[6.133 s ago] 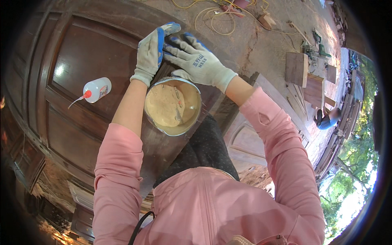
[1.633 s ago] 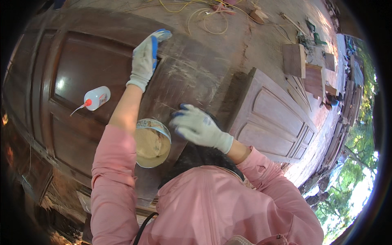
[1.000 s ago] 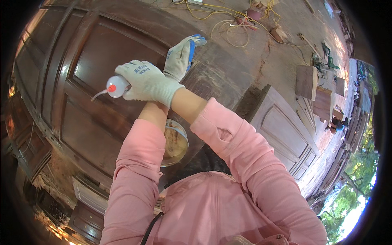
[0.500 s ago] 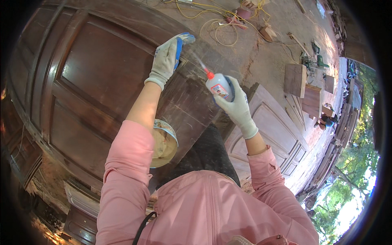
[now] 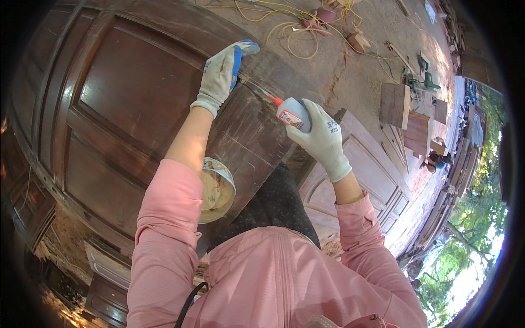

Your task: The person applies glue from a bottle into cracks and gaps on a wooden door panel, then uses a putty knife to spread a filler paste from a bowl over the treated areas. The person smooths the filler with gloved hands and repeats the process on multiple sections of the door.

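Note:
A white squeeze bottle (image 5: pixel 293 113) with a red cap and a long, thin, clear nozzle is gripped in my gloved right hand (image 5: pixel 322 134). It is tilted, its nozzle aimed left and away from me at a seam in the dark brown panelled wooden door (image 5: pixel 142 82). The nozzle tip ends close to the fingers of my left hand (image 5: pixel 221 74). That hand wears a grey-white glove with a blue palm; its fingers are stretched out over the door, and nothing shows in it. Partly behind my left forearm is a bowl (image 5: pixel 233 188) of tan, powdery material.
Past the door, yellow cords (image 5: pixel 262 21) and a coiled hose (image 5: pixel 290 52) lie on the dusty floor. Wooden blocks (image 5: pixel 395 106) stand at the right. A paler panelled door (image 5: pixel 355 175) lies beside my right arm. Another person (image 5: pixel 436 161) is farther right.
The bottle has tipped lower and its nozzle has come nearer the seam by my left hand. My left hand has shifted slightly left.

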`<state>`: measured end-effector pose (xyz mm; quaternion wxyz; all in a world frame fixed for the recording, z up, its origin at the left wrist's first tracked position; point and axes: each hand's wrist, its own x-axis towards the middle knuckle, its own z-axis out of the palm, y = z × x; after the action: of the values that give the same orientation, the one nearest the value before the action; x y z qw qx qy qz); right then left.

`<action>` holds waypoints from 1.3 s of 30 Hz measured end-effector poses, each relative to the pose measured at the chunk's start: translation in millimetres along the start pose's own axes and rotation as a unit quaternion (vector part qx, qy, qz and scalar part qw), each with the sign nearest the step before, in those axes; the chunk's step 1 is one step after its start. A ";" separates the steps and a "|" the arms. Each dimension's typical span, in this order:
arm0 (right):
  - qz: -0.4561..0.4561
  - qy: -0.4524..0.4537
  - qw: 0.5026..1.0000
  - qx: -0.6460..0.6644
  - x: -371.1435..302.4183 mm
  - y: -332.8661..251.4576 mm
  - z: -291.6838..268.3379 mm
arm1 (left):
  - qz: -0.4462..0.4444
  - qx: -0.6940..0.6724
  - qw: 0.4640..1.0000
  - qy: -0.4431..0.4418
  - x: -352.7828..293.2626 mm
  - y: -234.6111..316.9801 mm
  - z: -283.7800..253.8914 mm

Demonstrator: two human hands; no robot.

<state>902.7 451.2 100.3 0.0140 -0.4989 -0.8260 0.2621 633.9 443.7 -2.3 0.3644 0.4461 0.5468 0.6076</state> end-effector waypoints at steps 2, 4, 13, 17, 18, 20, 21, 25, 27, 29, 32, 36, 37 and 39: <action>0.000 0.002 1.000 -0.011 0.7 -0.7 1.9 | -0.017 -0.029 0.999 -0.014 1.7 -1.8 -0.1; 0.000 0.000 1.000 -0.021 2.0 -2.2 3.0 | -0.012 -0.006 1.000 -0.009 -0.5 -1.6 -1.2; 0.003 -0.003 0.999 -0.043 6.2 -8.7 -0.5 | -0.036 0.013 0.999 -0.006 -2.2 7.0 0.1; 0.000 -0.010 0.999 -0.051 7.2 -13.1 -2.2 | -0.013 -0.017 1.000 -0.008 0.8 0.3 -1.1; 0.002 -0.014 0.999 -0.051 7.3 -13.7 -2.4 | -0.011 -0.011 1.000 -0.007 -0.4 -1.4 -1.5; -0.007 0.000 0.999 -0.051 7.2 -10.8 -0.7 | -0.007 -0.001 1.000 -0.008 -0.9 0.5 -0.5; -0.012 0.006 0.999 -0.051 7.0 -9.7 -0.1 | -0.004 0.006 1.000 -0.006 -0.7 1.0 0.1; -0.008 -0.002 0.998 -0.057 7.5 -11.5 -2.0 | -0.012 0.035 0.999 0.005 -2.1 -0.2 -1.9; -0.005 -0.001 0.998 -0.061 6.8 -10.0 -2.1 | -0.029 0.037 0.999 0.007 -2.8 2.3 -0.5; 0.002 -0.010 0.998 -0.067 6.6 -10.4 -3.2 | -0.051 0.031 0.998 0.008 -3.7 12.3 1.1; 0.013 -0.025 0.997 -0.071 7.0 -13.4 -6.7 | -0.046 0.031 0.998 0.008 -4.0 12.1 0.8; 0.010 -0.015 0.997 -0.069 4.8 -9.2 -5.3 | -0.014 0.032 0.999 0.001 -2.4 2.3 -1.8; 0.009 -0.011 0.998 -0.069 4.1 -7.4 -4.3 | -0.019 0.032 0.999 0.003 -3.3 2.7 -1.0; 0.006 -0.005 0.998 -0.068 3.1 -4.9 -2.9 | -0.018 0.028 0.999 0.002 -2.7 1.9 0.0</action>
<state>897.9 453.1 104.3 -0.0255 -0.5026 -0.8389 0.2076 634.9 440.9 -0.9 0.3616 0.4451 0.5718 0.5867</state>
